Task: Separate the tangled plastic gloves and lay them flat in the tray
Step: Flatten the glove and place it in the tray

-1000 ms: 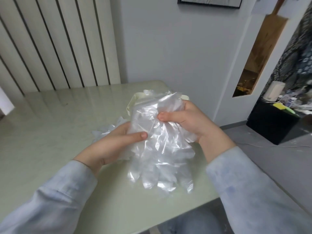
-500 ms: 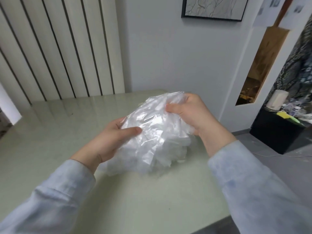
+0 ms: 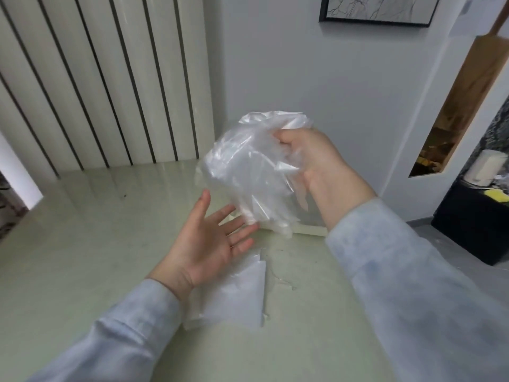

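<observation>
Fingers (image 3: 237,230) of left hand (image 3: 206,249) straight, spread, palm up, holding nothing. Single flat glove (image 3: 237,293) on tabletop (image 3: 82,257) under left wrist. Right hand (image 3: 316,164) raised, fingers curled, clamped on tangled glove bundle (image 3: 248,172) above left fingertips. Tray (image 3: 308,230) rim beneath bundle. Slatted wall panel (image 3: 96,78) behind.
</observation>
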The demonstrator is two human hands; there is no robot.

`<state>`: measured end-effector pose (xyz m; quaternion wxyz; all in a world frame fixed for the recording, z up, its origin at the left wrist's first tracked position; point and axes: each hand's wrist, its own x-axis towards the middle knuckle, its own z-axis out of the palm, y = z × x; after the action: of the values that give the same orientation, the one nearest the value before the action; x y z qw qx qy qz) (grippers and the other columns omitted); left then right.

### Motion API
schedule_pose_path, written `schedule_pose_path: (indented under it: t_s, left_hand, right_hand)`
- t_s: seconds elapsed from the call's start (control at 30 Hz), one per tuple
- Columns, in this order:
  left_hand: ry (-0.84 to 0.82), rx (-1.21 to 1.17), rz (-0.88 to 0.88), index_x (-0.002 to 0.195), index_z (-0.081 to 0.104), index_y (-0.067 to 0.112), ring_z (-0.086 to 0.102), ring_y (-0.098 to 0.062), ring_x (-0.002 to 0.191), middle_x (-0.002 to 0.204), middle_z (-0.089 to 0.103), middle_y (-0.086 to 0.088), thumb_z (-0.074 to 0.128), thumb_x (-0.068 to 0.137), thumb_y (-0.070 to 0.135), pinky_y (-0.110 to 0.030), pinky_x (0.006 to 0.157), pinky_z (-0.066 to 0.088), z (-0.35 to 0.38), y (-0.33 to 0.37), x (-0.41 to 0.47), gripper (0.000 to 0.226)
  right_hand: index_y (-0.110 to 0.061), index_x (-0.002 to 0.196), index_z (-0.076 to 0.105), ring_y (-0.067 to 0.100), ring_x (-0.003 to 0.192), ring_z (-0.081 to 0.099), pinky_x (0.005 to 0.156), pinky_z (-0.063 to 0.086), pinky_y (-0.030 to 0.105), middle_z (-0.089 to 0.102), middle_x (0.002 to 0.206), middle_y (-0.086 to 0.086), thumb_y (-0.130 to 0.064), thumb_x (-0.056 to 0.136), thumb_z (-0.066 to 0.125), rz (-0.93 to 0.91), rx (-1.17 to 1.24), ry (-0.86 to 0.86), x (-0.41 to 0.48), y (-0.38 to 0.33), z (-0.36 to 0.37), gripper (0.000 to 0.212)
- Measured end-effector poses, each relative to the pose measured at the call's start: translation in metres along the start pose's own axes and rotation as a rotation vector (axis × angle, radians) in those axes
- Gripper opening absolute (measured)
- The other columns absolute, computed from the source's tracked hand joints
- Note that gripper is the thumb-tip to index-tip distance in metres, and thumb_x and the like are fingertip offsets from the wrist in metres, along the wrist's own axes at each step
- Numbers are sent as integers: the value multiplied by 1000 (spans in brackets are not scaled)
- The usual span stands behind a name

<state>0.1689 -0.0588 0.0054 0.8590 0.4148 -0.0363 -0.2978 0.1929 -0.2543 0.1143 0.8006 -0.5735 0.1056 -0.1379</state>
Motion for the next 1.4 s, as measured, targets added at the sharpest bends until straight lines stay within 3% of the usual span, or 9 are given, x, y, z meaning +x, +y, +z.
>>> schedule_pose_path:
  t_s: [0.13, 0.3, 0.47, 0.63, 0.73, 0.83, 0.97, 1.13, 1.4]
  left_hand:
    - [-84, -98, 32, 140, 60, 12, 66, -33, 115, 136, 63, -14, 61, 78, 70, -43, 87, 58, 12, -3, 18, 84]
    - [-37, -98, -51, 130, 64, 5, 68, -35, 115, 130, 66, -19, 54, 86, 65, -50, 100, 52, 26, -2, 41, 75]
    - [13, 16, -141, 117, 70, 3, 75, -27, 79, 100, 75, -14, 57, 97, 46, -32, 65, 61, 36, -5, 59, 49]
    - [-40, -43, -50, 137, 63, 14, 65, -32, 116, 136, 64, -12, 63, 89, 56, -48, 104, 48, 37, 1, 78, 64]
    - [-97, -23, 34, 127, 70, 12, 67, -33, 109, 128, 68, -14, 58, 95, 44, -52, 108, 42, 45, 8, 91, 47]
    - [1, 135, 127, 118, 70, 7, 73, -27, 96, 112, 74, -15, 55, 101, 27, -43, 96, 54, 52, 20, 110, 30]
    - [111, 267, 227, 129, 62, 1, 73, -31, 103, 121, 71, -19, 69, 94, 20, -40, 81, 61, 51, 31, 141, 40]
    - [317, 667, 236, 92, 67, 5, 68, -16, 52, 78, 69, -12, 77, 88, 11, -22, 44, 52, 45, 16, 160, 11]
    - [355, 910, 254, 76, 62, 12, 56, -12, 45, 61, 57, -3, 79, 85, 12, -17, 41, 41, 25, 6, 187, 20]
  right_hand:
    - [7, 129, 61, 22, 51, 69, 45, 53, 30, 68, 88, 18, 2, 84, 72, 114, -16, 173, 25, 33, -20, 46]
    - [11, 121, 64, 21, 49, 69, 43, 52, 27, 68, 81, 16, 4, 86, 72, 151, 12, 205, 29, 60, -43, 37]
    - [0, 101, 68, 22, 56, 71, 50, 58, 32, 70, 71, 11, 3, 89, 70, 111, 45, 107, 26, 56, -40, 12]
    - [-6, 103, 71, 19, 59, 72, 49, 56, 30, 72, 75, 8, -11, 93, 69, 180, 65, -59, 24, 40, -26, 11]
    - [-6, 105, 73, 22, 64, 72, 51, 56, 30, 73, 82, 9, -14, 94, 69, 215, 118, -97, 29, 34, -23, 14]
    - [0, 107, 71, 25, 70, 72, 59, 59, 35, 72, 86, 12, -9, 91, 72, 83, 141, -1, 40, 33, -33, 18]
    - [-5, 89, 66, 23, 70, 70, 67, 58, 35, 69, 75, 8, 5, 86, 72, -161, 131, 166, 60, 40, -61, 13]
    - [-15, 85, 50, 22, 68, 60, 53, 47, 26, 56, 83, 7, 7, 84, 69, -20, -178, 301, 62, 68, -91, 29]
    - [-26, 129, 52, 30, 97, 71, 60, 53, 32, 65, 107, 4, 2, 75, 68, 33, -430, 352, 55, 78, -108, 63]
